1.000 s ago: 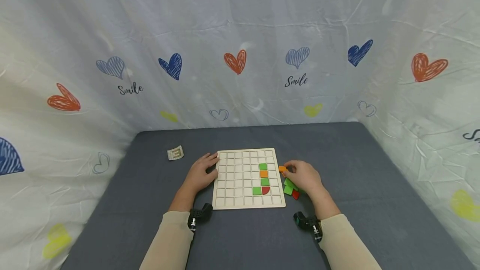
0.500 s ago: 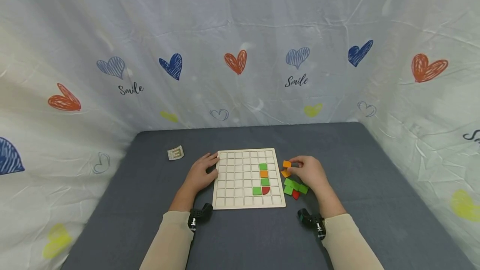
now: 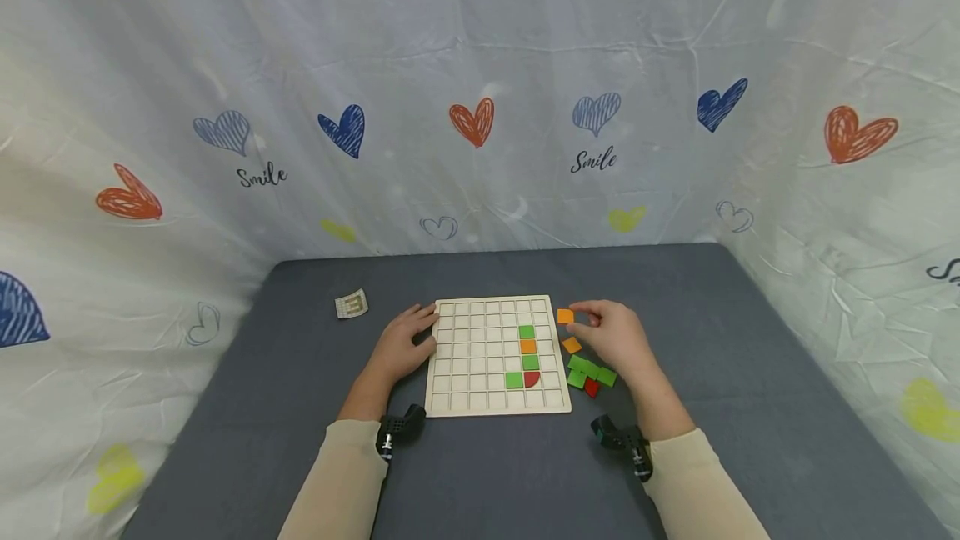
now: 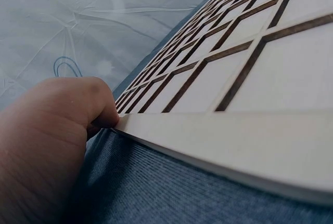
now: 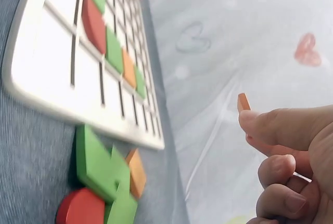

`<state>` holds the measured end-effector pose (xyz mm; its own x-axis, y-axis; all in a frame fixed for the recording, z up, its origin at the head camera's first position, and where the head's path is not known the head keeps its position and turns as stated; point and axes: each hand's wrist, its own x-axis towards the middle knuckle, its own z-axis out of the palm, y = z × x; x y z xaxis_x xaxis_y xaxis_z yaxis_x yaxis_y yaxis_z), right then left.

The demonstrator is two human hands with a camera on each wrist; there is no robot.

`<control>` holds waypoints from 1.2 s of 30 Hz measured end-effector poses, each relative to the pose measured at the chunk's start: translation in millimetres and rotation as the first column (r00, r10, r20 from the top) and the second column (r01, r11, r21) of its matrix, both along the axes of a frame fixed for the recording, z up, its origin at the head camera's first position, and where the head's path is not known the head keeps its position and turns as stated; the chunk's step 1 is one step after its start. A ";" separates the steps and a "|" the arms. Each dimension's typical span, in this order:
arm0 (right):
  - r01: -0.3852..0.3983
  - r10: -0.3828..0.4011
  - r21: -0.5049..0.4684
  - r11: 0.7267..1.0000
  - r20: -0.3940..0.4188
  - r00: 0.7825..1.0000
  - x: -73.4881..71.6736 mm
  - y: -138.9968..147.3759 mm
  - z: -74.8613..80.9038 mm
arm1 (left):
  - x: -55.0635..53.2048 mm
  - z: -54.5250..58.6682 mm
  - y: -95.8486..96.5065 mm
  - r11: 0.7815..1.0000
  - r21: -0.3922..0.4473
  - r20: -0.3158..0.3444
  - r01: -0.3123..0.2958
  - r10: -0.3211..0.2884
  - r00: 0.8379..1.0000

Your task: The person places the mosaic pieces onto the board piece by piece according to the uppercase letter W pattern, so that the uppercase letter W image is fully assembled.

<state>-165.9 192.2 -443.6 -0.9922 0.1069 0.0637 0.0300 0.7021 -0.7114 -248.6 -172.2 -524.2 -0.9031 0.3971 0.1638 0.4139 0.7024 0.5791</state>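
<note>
My left hand [image 3: 405,347] rests against the left edge of a pale wooden grid board [image 3: 472,367], its fingers near the far corner. The left wrist view shows the thumb touching the board's rim. Between thumb and fingertips, my right hand [image 3: 617,342] pinches an orange square tile [image 3: 565,317] just beyond the board's right edge. That tile [image 5: 243,102] is lifted clear of the table in the right wrist view. A second orange tile [image 3: 572,345] lies below it. In the grid sit several green tiles [image 3: 527,332], one orange tile [image 3: 528,347] and a red rounded tile [image 3: 532,379].
Right of the board, several green tiles [image 3: 577,379] lie in a small pile with a red tile [image 3: 592,388]. A small printed paper [image 3: 351,304] lies at the back left. A dark grey cloth covers the table [image 3: 495,473]; a heart-printed curtain [image 3: 405,190] hangs behind it.
My right hand has drawn one orange tile away from the other and raised it toward the board's far right corner. The left hand has stayed at the board's edge.
</note>
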 end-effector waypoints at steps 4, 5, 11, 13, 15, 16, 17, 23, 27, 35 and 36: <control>-0.011 0.011 -0.027 1.000 0.010 1.000 4.3 -10.5 8.5 | 0.1 -0.1 -0.2 1.000 -0.004 0.009 -0.001 0.001 1.000; -0.013 0.014 -0.031 0.999 0.010 1.000 5.2 -12.9 9.8 | 0.1 -0.1 -0.2 1.000 -0.005 0.010 -0.001 0.001 1.000; -0.040 0.039 -0.024 0.999 -0.011 0.999 10.0 -25.8 15.4 | 0.6 1.1 -0.3 1.000 -0.012 0.013 -0.004 0.004 1.000; -0.057 0.056 -0.022 0.998 -0.018 0.998 11.6 -29.5 15.9 | 1.0 2.1 -0.2 1.000 -0.013 0.013 -0.005 0.005 1.000; -0.075 0.074 -0.020 0.997 -0.028 0.997 12.8 -33.0 14.9 | 1.3 2.7 0.0 1.000 -0.010 0.013 -0.005 0.005 1.000; -0.084 0.084 -0.020 0.996 -0.033 0.996 13.2 -34.8 13.7 | 1.4 3.1 0.1 1.000 -0.010 0.017 -0.006 0.006 1.000; -0.094 0.094 -0.020 0.995 -0.035 0.995 13.7 -36.6 12.5 | 1.6 2.8 0.1 1.000 -0.010 0.016 -0.007 0.008 1.000; -0.155 0.155 -0.003 0.988 -0.048 0.987 16.4 -48.7 5.0 | 1.4 0.3 -0.2 1.000 -0.011 0.003 -0.006 0.006 1.000; -0.176 0.177 0.026 0.984 -0.028 0.984 16.9 -56.5 -0.6 | 1.4 0.0 -0.3 1.000 -0.001 0.005 -0.005 0.005 1.000; -0.245 0.245 0.029 0.969 -0.002 0.969 20.5 -68.8 -8.1 | 1.5 -0.8 0.7 1.000 0.000 -0.018 -0.005 0.005 1.000; -0.256 0.256 0.041 0.966 -0.004 0.967 21.0 -70.2 -9.4 | 1.5 -0.6 0.8 1.000 0.001 -0.018 -0.005 0.005 1.000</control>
<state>-145.0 122.0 -453.0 -0.9855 -0.1533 0.0723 -0.1610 0.7132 -0.6823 -247.1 -171.4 -524.8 -0.9021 0.3921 0.1804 0.4205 0.7040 0.5724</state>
